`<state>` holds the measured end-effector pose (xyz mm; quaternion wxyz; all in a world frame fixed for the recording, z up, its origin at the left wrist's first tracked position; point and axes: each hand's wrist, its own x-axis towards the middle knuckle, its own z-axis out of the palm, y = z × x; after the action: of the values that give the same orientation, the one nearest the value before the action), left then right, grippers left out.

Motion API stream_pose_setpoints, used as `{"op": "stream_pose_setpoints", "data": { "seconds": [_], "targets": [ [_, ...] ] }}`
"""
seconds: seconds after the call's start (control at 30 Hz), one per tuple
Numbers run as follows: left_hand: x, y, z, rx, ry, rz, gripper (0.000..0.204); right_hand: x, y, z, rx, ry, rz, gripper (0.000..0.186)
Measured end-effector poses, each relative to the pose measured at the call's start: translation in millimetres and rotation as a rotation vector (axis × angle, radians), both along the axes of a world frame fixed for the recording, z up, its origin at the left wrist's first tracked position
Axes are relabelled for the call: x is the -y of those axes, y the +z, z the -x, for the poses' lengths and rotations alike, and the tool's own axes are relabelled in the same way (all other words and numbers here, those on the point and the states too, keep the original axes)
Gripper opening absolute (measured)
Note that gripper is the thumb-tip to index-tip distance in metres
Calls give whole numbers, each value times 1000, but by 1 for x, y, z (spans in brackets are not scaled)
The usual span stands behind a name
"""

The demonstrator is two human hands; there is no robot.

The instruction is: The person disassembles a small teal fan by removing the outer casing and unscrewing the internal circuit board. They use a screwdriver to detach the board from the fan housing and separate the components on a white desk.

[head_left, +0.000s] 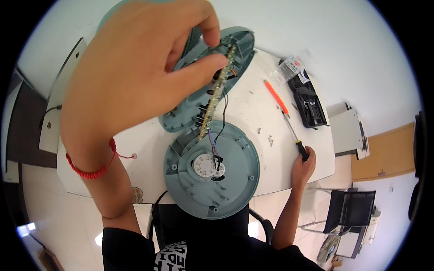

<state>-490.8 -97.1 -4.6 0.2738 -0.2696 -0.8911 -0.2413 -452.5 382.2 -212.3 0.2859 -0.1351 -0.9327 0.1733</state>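
My left hand [144,63] reaches across the upper left, thumb and fingers closed on the upper end of a circuit board [217,94]. The board stands on edge, tilted. Behind it lies an oval grey-green housing [246,43], partly hidden by my hand. Thin black and coloured wires [224,110] run from the board to a round white part [206,166] in the middle of a round grey-green base [239,185]. This base overhangs the table's front edge. At the right, my right hand [304,169] grips a screwdriver [300,146] by its black and yellow handle, shaft pointing away from me.
On the white table [135,171], small screws [271,140] lie between the base and the screwdriver. Beyond are an orange stick-like tool [275,95], a black tool case [313,107] and a clear plastic package [289,67]. A black chair [352,208] stands on the floor at right.
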Motion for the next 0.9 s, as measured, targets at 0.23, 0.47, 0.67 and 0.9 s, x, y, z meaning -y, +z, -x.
{"op": "stream_pose_setpoints", "data": {
  "seconds": [0.23, 0.47, 0.67, 0.9],
  "targets": [
    [-6, -10, -7, 274, -112, -133, 9, 8, 4, -14, -196, 127, 288, 33],
    [-7, -3, -3, 401, -132, -72, 13, 101, 34, -72, -229, 621, 763, 35],
    [-8, -6, -1, 482, -77, -139, 15, 139, 65, -77, -183, 799, 660, 36],
    [-7, -8, 4, 507, -119, -169, 14, 149, 62, -70, -150, 818, 689, 34]
  ]
}}
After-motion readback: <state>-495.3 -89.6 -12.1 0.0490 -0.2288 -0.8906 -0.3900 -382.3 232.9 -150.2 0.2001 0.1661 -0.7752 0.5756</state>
